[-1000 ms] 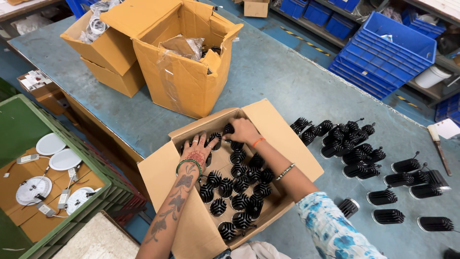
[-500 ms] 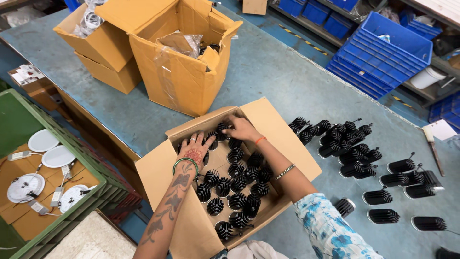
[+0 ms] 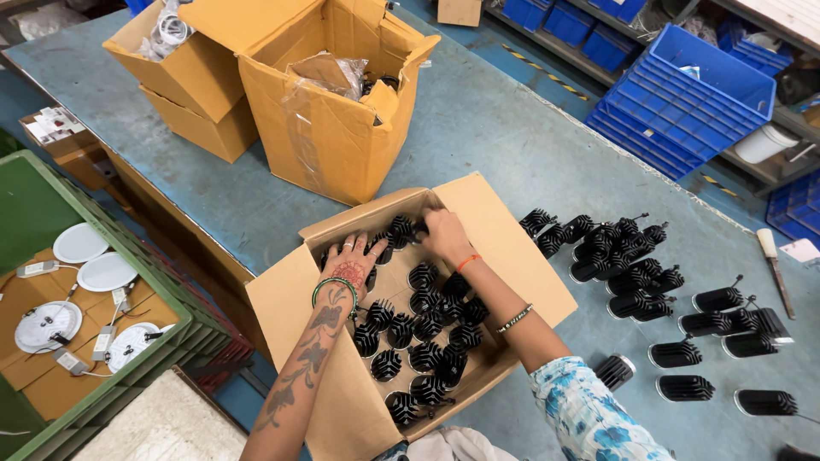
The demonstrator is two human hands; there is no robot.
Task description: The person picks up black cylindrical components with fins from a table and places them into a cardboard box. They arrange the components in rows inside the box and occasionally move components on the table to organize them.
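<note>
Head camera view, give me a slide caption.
Both hands, left and right, reach among black finned parts in an open cardboard box.

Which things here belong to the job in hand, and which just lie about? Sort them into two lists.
In hand:
- left hand, on the heat sinks
- right hand, reaching among them at the far end
- open box that holds them
- loose heat sinks on the table

Lying about:
- two cardboard boxes
- blue crates
- green crate of round white lamps
- brush
</note>
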